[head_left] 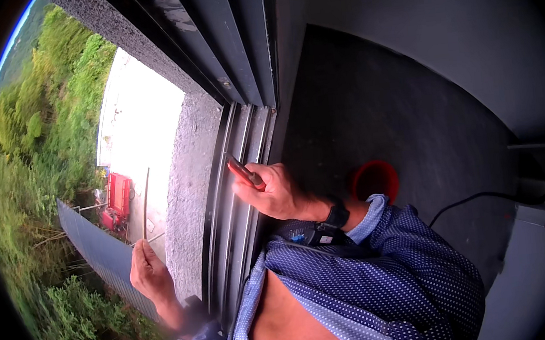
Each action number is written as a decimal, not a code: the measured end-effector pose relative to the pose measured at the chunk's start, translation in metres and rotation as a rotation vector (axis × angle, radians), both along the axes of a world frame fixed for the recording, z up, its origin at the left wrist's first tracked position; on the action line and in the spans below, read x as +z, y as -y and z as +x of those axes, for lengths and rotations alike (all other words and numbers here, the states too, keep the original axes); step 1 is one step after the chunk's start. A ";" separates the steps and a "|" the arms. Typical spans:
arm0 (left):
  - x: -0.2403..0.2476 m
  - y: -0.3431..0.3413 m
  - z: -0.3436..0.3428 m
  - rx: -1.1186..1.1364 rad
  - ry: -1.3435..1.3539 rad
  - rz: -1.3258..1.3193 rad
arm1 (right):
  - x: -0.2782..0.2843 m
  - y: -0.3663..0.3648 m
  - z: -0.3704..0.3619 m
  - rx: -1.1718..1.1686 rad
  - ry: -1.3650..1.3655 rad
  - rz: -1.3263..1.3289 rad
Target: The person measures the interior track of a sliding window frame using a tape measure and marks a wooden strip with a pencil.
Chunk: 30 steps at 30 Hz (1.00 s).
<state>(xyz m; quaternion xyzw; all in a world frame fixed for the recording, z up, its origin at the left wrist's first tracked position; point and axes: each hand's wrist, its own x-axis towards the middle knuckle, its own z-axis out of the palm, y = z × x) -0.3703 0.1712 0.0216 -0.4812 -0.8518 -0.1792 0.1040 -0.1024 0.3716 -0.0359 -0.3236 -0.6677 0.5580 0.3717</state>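
Note:
My right hand (pixel 278 192) is closed around a small red-and-dark hand tool (pixel 241 171), above the metal tracks of a sliding window frame (pixel 233 206). The tool's dark end points up and left; its exact kind is unclear. My left hand (pixel 152 274) reaches out past the sill, its thumb and fingers pinched together. From those fingertips a thin brown stick (pixel 147 203) rises upright and seems to be held there. The rough grey concrete sill (pixel 186 177) lies between the two hands.
Dark sliding panels (pixel 228 38) stand at the top of the frame. A red bucket (pixel 375 180) sits on the dark floor to my right, near a black cable (pixel 482 196). Far below outside are a red machine (pixel 117 200), a grey corrugated roof (pixel 101 250) and green trees.

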 end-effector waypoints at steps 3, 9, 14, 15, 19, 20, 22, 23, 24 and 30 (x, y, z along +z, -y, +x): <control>0.003 0.005 0.006 -0.133 0.037 -0.117 | -0.002 0.001 0.000 -0.003 -0.010 -0.005; 0.044 0.004 0.051 0.058 0.604 0.105 | -0.007 0.000 0.009 0.003 -0.144 -0.220; 0.056 0.002 0.101 -0.111 0.796 -0.074 | -0.018 -0.011 0.033 -0.161 -0.219 -0.372; 0.062 0.001 0.106 -0.065 0.791 -0.163 | -0.015 -0.015 0.038 -0.167 -0.234 -0.420; 0.047 0.007 0.115 -0.142 0.752 -0.107 | -0.025 -0.018 0.052 -0.159 -0.243 -0.425; 0.048 0.009 0.117 -0.123 0.756 -0.128 | -0.027 -0.017 0.053 -0.157 -0.230 -0.409; 0.049 0.009 0.123 -0.095 0.769 -0.168 | -0.027 -0.016 0.056 -0.157 -0.222 -0.395; 0.046 0.007 0.128 -0.130 0.717 -0.156 | -0.027 -0.015 0.056 -0.154 -0.227 -0.401; 0.043 0.003 0.134 -0.126 0.772 -0.160 | -0.027 -0.015 0.055 -0.150 -0.232 -0.407; 0.041 -0.025 0.147 -0.161 0.807 -0.229 | -0.021 -0.019 0.061 -0.151 -0.218 -0.393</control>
